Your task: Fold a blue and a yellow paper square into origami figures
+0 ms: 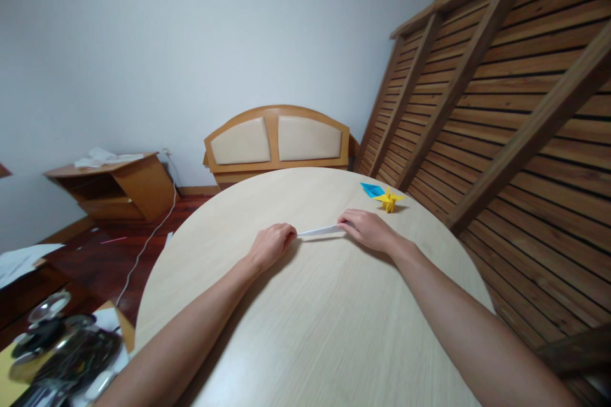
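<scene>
A narrow white strip of folded paper (pixel 317 231) stretches between my two hands, just above the tabletop. My left hand (pixel 273 245) is closed, pinching its left end. At the other end, my right hand (pixel 365 229) is closed on the paper with thumb and fingers together. Both ends of the paper are hidden inside my fingers. Beyond my right hand stands a yellow origami figure (pixel 389 201) with pointed wings. A blue folded paper boat shape (pixel 372 189) lies right behind it, to the left.
The round pale wooden table (pixel 305 331) is under my arms. A slatted wooden frame (pixel 477 89) leans along the right. Behind the table is a headboard (pixel 277 140). To the left are a low cabinet (pixel 138 187), a white cable (pixel 147 245) and a cluttered surface with plastic-wrapped items (pixel 71 356).
</scene>
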The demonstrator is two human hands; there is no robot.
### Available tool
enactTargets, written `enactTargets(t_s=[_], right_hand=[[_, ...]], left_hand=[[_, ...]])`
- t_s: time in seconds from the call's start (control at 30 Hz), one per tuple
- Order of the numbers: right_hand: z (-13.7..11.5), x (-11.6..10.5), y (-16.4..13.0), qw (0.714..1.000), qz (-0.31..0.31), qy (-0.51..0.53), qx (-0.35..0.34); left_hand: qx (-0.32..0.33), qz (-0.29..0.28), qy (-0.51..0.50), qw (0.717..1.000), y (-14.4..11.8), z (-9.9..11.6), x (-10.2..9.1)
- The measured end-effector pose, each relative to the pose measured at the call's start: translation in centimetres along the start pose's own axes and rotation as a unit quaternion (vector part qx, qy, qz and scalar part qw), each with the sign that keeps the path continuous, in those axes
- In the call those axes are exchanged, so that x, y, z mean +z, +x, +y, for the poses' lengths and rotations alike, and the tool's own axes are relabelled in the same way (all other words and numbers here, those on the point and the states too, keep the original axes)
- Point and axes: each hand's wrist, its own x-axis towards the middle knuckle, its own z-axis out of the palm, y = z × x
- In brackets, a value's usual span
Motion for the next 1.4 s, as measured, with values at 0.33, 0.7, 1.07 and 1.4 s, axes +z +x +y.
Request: enactTargets(t_s=[0.33, 0.7, 1.07, 1.4], right_hand=[[0.4, -0.1, -0.1, 0.999, 0.002, 0.03, 0.017], [0.4, -0.2, -0.2, 0.999, -0.028, 0.032, 0.032], [1.4, -1.3, -1.0, 0.995, -0.054, 0.038, 0.075], [1.5, -1.5, -1.0, 0.994, -0.062, 0.054, 0.077]], left_hand=[[-0.046, 0.009, -0.006, 0.999, 0.0, 0.0, 0.0], [-0.079, 0.024, -0.039, 0.996, 0.1, -0.9, 0.9], [-0.134, 0.047, -0.039, 0.989, 0.1, -2.7, 1.5], [-0.155, 0.046, -0.029, 0.986, 0.1, -3.5, 1.6]])
